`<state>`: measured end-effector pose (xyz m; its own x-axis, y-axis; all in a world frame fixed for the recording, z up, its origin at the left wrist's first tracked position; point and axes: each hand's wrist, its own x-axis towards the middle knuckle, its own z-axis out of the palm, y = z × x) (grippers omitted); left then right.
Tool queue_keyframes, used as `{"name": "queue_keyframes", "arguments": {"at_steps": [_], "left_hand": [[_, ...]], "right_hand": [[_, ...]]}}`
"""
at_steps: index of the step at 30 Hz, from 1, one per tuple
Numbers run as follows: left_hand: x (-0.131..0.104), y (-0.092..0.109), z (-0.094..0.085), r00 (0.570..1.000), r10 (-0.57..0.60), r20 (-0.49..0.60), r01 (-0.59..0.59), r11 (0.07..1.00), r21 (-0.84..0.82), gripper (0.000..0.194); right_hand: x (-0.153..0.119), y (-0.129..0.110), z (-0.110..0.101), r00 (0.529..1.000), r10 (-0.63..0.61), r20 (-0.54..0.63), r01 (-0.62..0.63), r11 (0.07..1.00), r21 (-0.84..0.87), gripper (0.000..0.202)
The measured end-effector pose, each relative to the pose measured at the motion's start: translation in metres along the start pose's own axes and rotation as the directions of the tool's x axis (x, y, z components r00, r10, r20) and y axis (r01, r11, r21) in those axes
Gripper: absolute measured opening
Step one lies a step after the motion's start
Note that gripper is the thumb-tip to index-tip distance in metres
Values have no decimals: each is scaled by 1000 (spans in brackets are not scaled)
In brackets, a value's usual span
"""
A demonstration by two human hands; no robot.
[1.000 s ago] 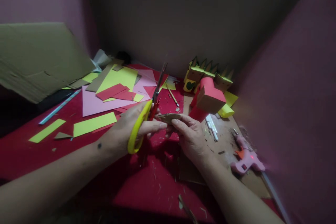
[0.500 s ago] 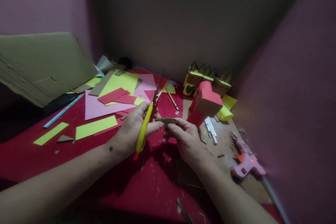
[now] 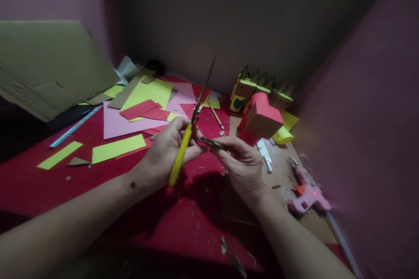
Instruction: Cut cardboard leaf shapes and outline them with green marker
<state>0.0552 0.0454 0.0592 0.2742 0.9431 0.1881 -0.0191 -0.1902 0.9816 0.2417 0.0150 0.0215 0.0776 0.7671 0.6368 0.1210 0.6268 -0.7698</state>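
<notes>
In the head view, my left hand (image 3: pixel 165 148) is closed round a pair of scissors (image 3: pixel 180 157) with yellow handles. Their dark blades point up and away from me, and they look nearly closed. My right hand (image 3: pixel 244 170) pinches a small strip of brown cardboard (image 3: pixel 212 142), turned so its ragged edge shows. The strip's left end reaches to the fingertips of my left hand; whether they grip it, I cannot tell. Both hands hover over the red tabletop (image 3: pixel 196 226).
A pink glue gun (image 3: pixel 309 196) with a lit red light lies at right, near white glue sticks (image 3: pixel 264 155). Behind them stand a red-covered cardboard shape (image 3: pixel 265 117) and a yellow spiked piece (image 3: pixel 244 91). Coloured paper (image 3: pixel 119 149), a pencil (image 3: pixel 216 117) and a large cardboard sheet (image 3: pixel 49 65) are around.
The cardboard strip has turned from its flat face to its edge. My right hand has shifted slightly right, and my left thumb has come away from the strip. The view has moved a little.
</notes>
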Motion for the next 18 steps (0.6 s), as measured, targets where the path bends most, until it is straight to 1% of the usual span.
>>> {"name": "queue_keyframes", "arguments": {"at_steps": [1,2,3,5,6,8,9,12,13,15,17,18], "left_hand": [[1,-2,0,998,-61,31,63,996,-64,40],[3,-4,-1,991,-111,69,119,985,-122,42],[4,-7,0,983,-147,107,163,972,-168,45],[6,-10,1,970,-182,163,218,946,-240,52],[6,-11,1,967,-185,177,226,941,-254,55],[7,-13,3,958,-208,197,259,921,-289,55],[8,-14,3,953,-227,200,281,910,-305,53],[8,-20,3,944,-278,178,324,881,-345,45],[8,-22,3,944,-285,165,326,877,-353,42],[7,-25,3,947,-289,140,321,874,-364,39],[5,-25,1,950,-286,128,314,875,-368,35],[4,-24,0,953,-278,120,303,886,-352,33]], "right_hand": [[0,-1,-1,993,-120,15,120,989,-86,24],[1,-2,-3,972,-230,44,234,954,-185,28],[1,-3,-5,944,-319,83,329,900,-286,31],[2,-4,-9,883,-436,173,463,757,-460,32],[3,-5,-11,859,-463,220,505,689,-520,32],[2,-3,-14,822,-473,318,563,585,-583,30],[2,-2,-15,812,-454,367,580,554,-597,28],[1,3,-15,804,-341,487,593,525,-610,29],[0,4,-14,793,-327,514,606,515,-607,30],[0,5,-12,758,-351,549,650,476,-593,31],[-1,2,-9,714,-408,569,700,434,-567,31],[-1,-1,-7,711,-415,567,702,446,-555,30]]}}
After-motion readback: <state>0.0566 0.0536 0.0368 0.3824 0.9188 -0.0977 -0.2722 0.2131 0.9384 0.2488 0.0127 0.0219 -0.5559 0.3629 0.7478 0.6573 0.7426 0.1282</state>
